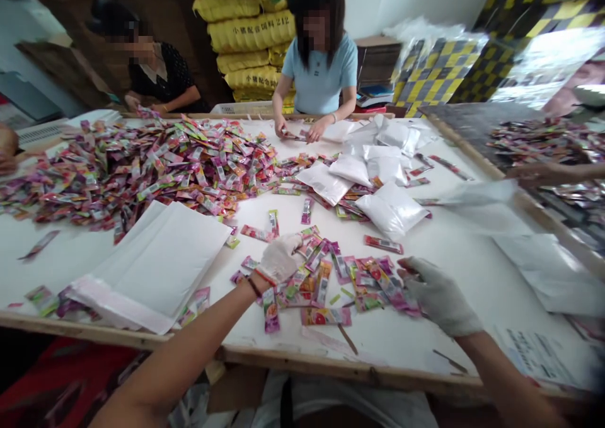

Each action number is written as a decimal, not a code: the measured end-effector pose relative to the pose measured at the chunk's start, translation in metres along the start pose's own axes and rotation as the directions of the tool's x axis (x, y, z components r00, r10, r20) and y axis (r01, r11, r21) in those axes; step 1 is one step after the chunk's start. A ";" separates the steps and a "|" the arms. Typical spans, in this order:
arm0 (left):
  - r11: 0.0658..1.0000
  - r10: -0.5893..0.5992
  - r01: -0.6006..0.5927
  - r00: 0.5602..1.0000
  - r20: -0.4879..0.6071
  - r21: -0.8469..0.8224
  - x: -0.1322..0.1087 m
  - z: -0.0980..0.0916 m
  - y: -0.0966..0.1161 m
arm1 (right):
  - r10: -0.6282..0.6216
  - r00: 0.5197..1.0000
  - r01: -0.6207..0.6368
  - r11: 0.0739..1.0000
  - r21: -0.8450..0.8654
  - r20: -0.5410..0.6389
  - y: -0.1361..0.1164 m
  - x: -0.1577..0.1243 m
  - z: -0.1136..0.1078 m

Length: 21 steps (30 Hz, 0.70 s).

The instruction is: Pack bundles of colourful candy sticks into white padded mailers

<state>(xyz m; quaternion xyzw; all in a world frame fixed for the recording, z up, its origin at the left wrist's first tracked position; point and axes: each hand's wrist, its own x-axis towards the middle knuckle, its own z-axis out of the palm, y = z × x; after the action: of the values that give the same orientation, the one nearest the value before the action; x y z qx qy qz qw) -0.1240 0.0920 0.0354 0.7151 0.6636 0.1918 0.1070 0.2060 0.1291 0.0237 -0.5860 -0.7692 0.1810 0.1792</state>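
Now, left hand (278,261) over the loose sachets (322,284) — grip unclear — right hand (442,295) just beside them, fingers loosely parted

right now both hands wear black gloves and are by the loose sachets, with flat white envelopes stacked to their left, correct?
Not quite: the head view shows whitish gloves, not black. The left hand and right hand are by the loose sachets, with flat white envelopes stacked to their left.
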 end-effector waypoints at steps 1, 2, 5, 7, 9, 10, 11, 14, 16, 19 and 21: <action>0.998 -0.030 0.028 0.999 0.039 0.054 0.007 0.007 0.008 | 0.014 0.998 -0.012 0.999 -0.037 0.055 -0.009 0.003 0.002; 0.992 -0.075 0.066 0.994 0.079 0.110 0.014 0.016 0.017 | 0.042 0.993 -0.031 0.995 -0.092 0.110 -0.017 0.007 0.005; 0.950 -0.236 0.188 0.955 0.177 0.250 0.029 0.040 0.039 | 0.187 0.945 -0.105 0.951 -0.292 0.269 -0.032 0.016 0.018; 0.937 -0.271 0.207 0.938 0.215 0.281 0.032 0.049 0.047 | 0.239 0.905 -0.110 0.930 -0.350 0.351 -0.031 0.018 0.024; 0.945 -0.244 0.181 0.944 0.221 0.272 0.032 0.049 0.047 | 0.198 0.907 -0.074 0.944 -0.322 0.372 -0.025 0.016 0.024; 0.956 -0.221 0.170 0.953 0.208 0.238 0.032 0.044 0.044 | 0.163 0.922 -0.060 0.956 -0.285 0.350 -0.020 0.015 0.022; 0.969 -0.203 0.169 0.961 0.187 0.183 0.031 0.038 0.040 | 0.130 0.940 -0.054 0.970 -0.238 0.316 -0.015 0.013 0.018; 0.969 -0.238 0.242 0.966 0.098 -0.036 0.035 0.012 0.022 | 0.059 0.974 -0.044 0.996 -0.073 0.217 -0.005 0.016 0.008; 0.942 -0.319 0.325 0.944 0.081 -0.082 0.041 0.000 0.012 | 0.019 0.977 -0.016 1.000 -0.019 0.212 -0.006 0.023 0.007; 0.912 -0.408 0.410 0.899 0.157 0.024 0.047 0.002 0.010 | -0.029 0.964 0.055 0.994 -0.091 0.263 -0.018 0.039 0.016; 0.900 -0.435 0.427 0.876 0.209 0.086 0.046 0.014 0.012 | -0.011 0.952 0.070 0.981 -0.181 0.306 -0.029 0.047 0.024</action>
<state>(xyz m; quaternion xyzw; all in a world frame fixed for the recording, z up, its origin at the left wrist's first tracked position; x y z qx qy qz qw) -0.1050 0.1377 0.0341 0.5682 0.7933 0.0693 0.2075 0.1588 0.1657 0.0201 -0.5496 -0.8133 0.1911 0.0058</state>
